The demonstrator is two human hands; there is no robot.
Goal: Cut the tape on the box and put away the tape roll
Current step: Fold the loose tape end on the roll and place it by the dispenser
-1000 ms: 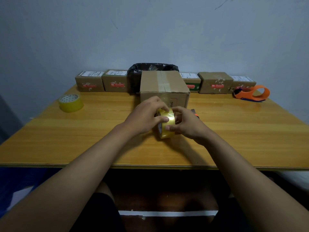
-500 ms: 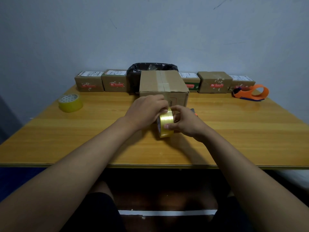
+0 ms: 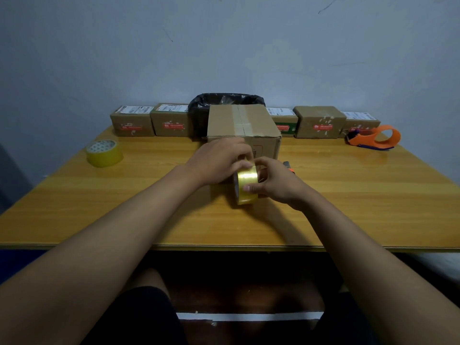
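A yellow tape roll [image 3: 246,186] stands on edge on the wooden table [image 3: 348,207], just in front of a taped cardboard box [image 3: 242,125]. My right hand [image 3: 276,181] grips the roll from the right, thumb on its face. My left hand [image 3: 219,160] rests on the roll's top left, fingers curled over its upper edge against the box front. A strip of clear tape runs along the box's top seam. A small orange and black tool [image 3: 288,166] peeks out behind my right hand, mostly hidden.
A second yellow tape roll [image 3: 104,153] lies flat at the far left. An orange tape dispenser [image 3: 375,138] sits at the far right. Several small cardboard parcels [image 3: 319,122] and a black-lined bin [image 3: 201,105] line the wall behind the box.
Both hands and the roll have shifted slightly away from me toward the box, and the roll's shiny outer face has turned more into view.
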